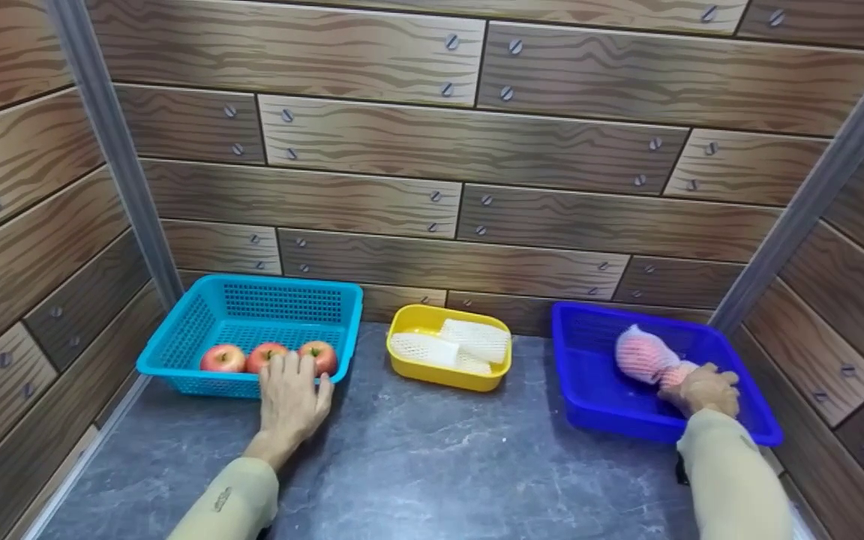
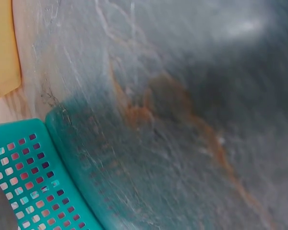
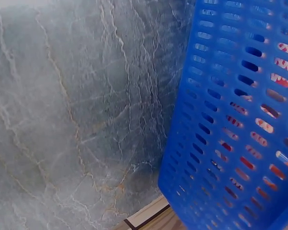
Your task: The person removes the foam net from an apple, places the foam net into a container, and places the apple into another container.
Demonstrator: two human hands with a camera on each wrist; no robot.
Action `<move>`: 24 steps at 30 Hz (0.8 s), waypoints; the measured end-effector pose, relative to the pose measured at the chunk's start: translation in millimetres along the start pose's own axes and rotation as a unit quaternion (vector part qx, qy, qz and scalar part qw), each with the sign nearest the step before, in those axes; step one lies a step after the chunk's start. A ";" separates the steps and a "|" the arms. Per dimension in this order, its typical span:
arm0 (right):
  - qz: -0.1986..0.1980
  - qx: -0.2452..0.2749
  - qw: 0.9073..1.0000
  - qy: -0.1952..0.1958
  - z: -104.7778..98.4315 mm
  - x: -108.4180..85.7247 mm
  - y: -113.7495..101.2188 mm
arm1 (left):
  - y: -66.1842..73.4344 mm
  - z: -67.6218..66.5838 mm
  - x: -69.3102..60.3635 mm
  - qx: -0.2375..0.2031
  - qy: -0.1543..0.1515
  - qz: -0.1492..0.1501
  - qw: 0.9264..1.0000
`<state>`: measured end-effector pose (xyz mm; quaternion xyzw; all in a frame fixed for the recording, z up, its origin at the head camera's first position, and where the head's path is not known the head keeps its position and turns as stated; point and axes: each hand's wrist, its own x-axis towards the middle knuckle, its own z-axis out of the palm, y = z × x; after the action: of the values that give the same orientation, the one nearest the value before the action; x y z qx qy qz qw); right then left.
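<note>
In the head view, my left hand (image 1: 289, 401) reaches over the front rim of a teal basket (image 1: 177, 381), its fingers extended at the middle apple (image 1: 262, 355) and the right apple (image 1: 319, 355). Another apple (image 1: 223, 359) sits left of them. My right hand (image 1: 706, 391) is inside a blue basket (image 1: 612, 421), fingers curled round an apple in a foam net (image 1: 676, 373), partly hidden by the hand. Touching it lies a second netted apple (image 1: 642, 354). Neither wrist view shows its hand's fingers clearly.
Between the baskets stands a yellow tray (image 1: 439, 376) with several white foam nets (image 1: 424, 349). Wood-patterned walls (image 1: 372, 202) enclose the grey marbled table (image 1: 432, 457) at the back and both sides. The blue basket's slotted wall (image 3: 180, 143) fills the right wrist view's right side.
</note>
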<state>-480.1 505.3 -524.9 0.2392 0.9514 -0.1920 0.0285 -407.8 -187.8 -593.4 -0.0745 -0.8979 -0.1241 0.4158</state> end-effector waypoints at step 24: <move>0.012 0.073 0.996 0.046 -34.0 -15.4 1.9 | 5.3 -4.3 -0.4 -0.004 -0.036 -0.033 0.999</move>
<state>-464.3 512.9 -491.9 0.2610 0.9320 -0.2498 -0.0305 -403.1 -184.0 -590.2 -0.0513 -0.9138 -0.1383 0.3785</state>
